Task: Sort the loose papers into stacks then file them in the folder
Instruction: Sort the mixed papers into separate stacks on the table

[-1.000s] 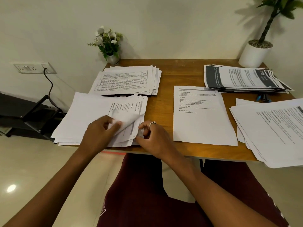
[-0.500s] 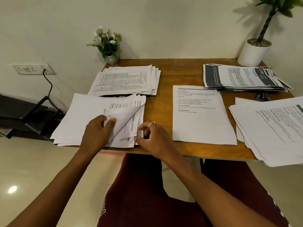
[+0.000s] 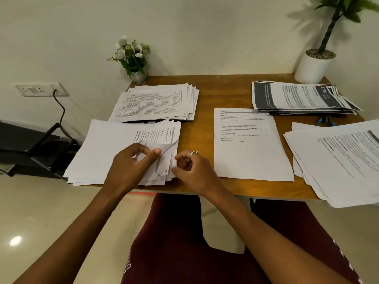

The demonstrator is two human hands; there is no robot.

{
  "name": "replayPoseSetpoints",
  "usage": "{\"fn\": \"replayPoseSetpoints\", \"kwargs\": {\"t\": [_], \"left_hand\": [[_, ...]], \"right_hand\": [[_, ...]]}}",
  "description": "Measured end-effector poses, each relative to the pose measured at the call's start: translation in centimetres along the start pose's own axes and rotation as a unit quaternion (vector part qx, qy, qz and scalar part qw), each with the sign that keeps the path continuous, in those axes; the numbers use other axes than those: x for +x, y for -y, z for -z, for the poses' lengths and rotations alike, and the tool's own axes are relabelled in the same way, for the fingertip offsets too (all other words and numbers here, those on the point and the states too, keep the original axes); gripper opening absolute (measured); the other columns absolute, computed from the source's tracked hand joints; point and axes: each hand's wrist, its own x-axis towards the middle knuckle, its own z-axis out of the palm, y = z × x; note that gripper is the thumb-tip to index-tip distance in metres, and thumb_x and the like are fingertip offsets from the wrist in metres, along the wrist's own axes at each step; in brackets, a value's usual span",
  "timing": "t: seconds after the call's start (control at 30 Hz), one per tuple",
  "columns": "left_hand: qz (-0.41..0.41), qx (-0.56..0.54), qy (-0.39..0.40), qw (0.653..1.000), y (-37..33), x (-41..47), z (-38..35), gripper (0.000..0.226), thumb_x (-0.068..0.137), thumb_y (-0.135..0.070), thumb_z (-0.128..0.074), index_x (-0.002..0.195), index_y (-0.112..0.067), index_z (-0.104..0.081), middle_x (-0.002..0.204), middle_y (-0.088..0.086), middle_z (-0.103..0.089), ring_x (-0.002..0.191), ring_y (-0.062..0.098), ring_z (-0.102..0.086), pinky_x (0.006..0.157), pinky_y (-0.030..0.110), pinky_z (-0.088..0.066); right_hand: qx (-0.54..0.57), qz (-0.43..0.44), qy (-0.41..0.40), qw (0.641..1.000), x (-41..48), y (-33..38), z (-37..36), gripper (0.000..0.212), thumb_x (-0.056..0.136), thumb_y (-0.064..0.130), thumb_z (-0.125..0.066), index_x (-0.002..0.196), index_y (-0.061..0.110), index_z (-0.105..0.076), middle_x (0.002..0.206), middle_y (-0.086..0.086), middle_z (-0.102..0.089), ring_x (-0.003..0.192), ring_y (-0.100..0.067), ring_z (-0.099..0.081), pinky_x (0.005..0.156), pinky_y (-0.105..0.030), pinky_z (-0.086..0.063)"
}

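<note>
My left grip [image 3: 131,167] is narrow, thumb and forefinger pinching the curled near-right corner of the top sheet [image 3: 164,148] on the loose pile [image 3: 98,152]. That pile sits at the near left of the surface [image 3: 205,95] and hangs a little over its near edge. My right grip [image 3: 192,171] is curled just beside it, thumb and forefinger nipping the pile's right edge to hold the lower pages down.

The top sheet lies sideways to me, its long axis running left to right and its headings reading up the page. Those headings look much like the ones on the single sheet [image 3: 252,152] to the right, which lies upright with its long axis pointing away from me. I judge that is where this page belongs. It would have to travel right, past my right grip, and take a quarter turn to sit square.

My right grip is the nearer one to that spot, so a handover may serve better than reaching my left arm across. Peeling only one page is the risk, since the corners below are fanned and close together.

The other stacks lie well apart: the table-printed stack [image 3: 155,103] behind the pile, the dark-banded stack [image 3: 297,97] far right, and a slanted stack [image 3: 338,160] near right. I cannot pick out a folder
</note>
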Motion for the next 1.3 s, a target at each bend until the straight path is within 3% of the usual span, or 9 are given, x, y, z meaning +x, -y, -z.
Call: {"fn": "replayPoseSetpoints", "kwargs": {"t": [0.13,0.27,0.37,0.47,0.53,0.7,0.93,1.07,1.3], "left_hand": [[-0.128,0.014,-0.056,0.99,-3.7,-1.4,-1.6,0.042,0.083,-0.063,-0.063,0.067,-0.024,-0.058,0.119,-0.014,-0.06,0.114,0.006,-0.052,0.082,0.026,-0.047],[-0.219,-0.001,0.003,0.976,-7.5,-1.4,-5.9,0.036,0.089,-0.056,-0.066,0.073,-0.024,-0.057,0.093,-0.007,-0.065,0.089,0.013,-0.06,0.072,0.031,-0.049],[-0.155,0.046,0.071,0.984,-9.6,-0.2,-10.5,0.036,0.086,-0.061,-0.069,0.1,-0.029,-0.061,0.103,-0.01,-0.064,0.091,0.009,-0.058,0.066,0.022,-0.044],[-0.094,0.111,0.128,0.981,-10.3,1.5,-14.2,0.065,0.087,-0.06,-0.07,0.137,-0.021,-0.051,0.135,0.001,-0.06,0.114,0.02,-0.06,0.085,0.031,-0.055],[-0.062,0.094,0.129,0.985,-10.7,2.4,-15.6,0.072,0.087,-0.056,-0.072,0.143,-0.019,-0.047,0.141,0.004,-0.057,0.122,0.025,-0.058,0.09,0.037,-0.057],[-0.037,0.037,0.131,0.99,-11.0,3.1,-16.8,0.068,0.085,-0.043,-0.079,0.141,-0.022,-0.046,0.137,0.001,-0.058,0.108,0.016,-0.06,0.061,0.015,-0.044],[0.032,-0.072,0.149,0.986,-11.3,3.1,-15.5,0.052,0.096,-0.028,-0.07,0.143,-0.022,-0.047,0.144,0.0,-0.057,0.122,0.023,-0.059,0.063,0.013,-0.042],[0.006,-0.07,0.139,0.988,-12.2,2.9,-11.3,0.049,0.099,-0.031,-0.064,0.147,-0.026,-0.05,0.147,0.0,-0.056,0.127,0.027,-0.058,0.098,0.041,-0.054],[-0.024,-0.084,0.351,0.932,-9.0,5.1,1.4,0.027,0.094,-0.044,-0.065,0.121,-0.043,-0.07,0.123,-0.011,-0.072,0.108,0.018,-0.072,0.09,0.044,-0.058]], "right_hand": [[-0.014,0.021,-0.108,0.994,-0.4,-0.4,4.0,0.016,0.09,0.028,-0.072,0.106,0.031,-0.069,0.09,0.022,-0.064,0.088,0.002,-0.062,0.07,-0.009,-0.05],[-0.185,-0.05,-0.223,0.956,-0.3,-2.6,10.3,0.026,0.091,0.033,-0.073,0.115,0.027,-0.067,0.118,0.004,-0.065,0.11,-0.014,-0.057,0.097,-0.033,-0.05],[-0.295,-0.18,-0.22,0.912,-0.3,-4.4,14.3,0.053,0.086,0.05,-0.076,0.131,0.028,-0.059,0.143,-0.005,-0.052,0.132,-0.026,-0.046,0.107,-0.043,-0.041],[-0.345,-0.262,-0.164,0.887,-0.5,-5.5,16.2,0.082,0.081,0.067,-0.073,0.147,0.029,-0.043,0.157,-0.009,-0.036,0.142,-0.032,-0.034,0.113,-0.049,-0.034],[-0.357,-0.281,-0.137,0.88,-0.2,-5.9,16.9,0.098,0.075,0.073,-0.073,0.153,0.029,-0.033,0.162,-0.01,-0.028,0.146,-0.034,-0.029,0.115,-0.052,-0.031],[-0.33,-0.272,-0.104,0.898,1.1,-5.8,17.4,0.11,0.07,0.067,-0.083,0.156,0.029,-0.027,0.16,-0.01,-0.034,0.144,-0.035,-0.033,0.111,-0.05,-0.038],[-0.023,-0.236,-0.189,0.953,1.8,-5.6,17.4,0.102,0.077,0.035,-0.089,0.157,0.03,-0.026,0.155,0.001,-0.047,0.134,-0.027,-0.053,0.076,-0.028,-0.045],[0.229,-0.275,-0.207,0.911,1.6,-4.8,18.2,0.09,0.079,0.05,-0.082,0.154,0.034,-0.034,0.145,0.003,-0.055,0.118,-0.024,-0.064,0.084,-0.039,-0.06],[0.506,-0.198,-0.157,0.824,2.5,-4.1,17.6,0.056,0.084,0.013,-0.082,0.135,0.02,-0.059,0.124,-0.008,-0.073,0.108,-0.031,-0.073,0.091,-0.05,-0.06]]}}
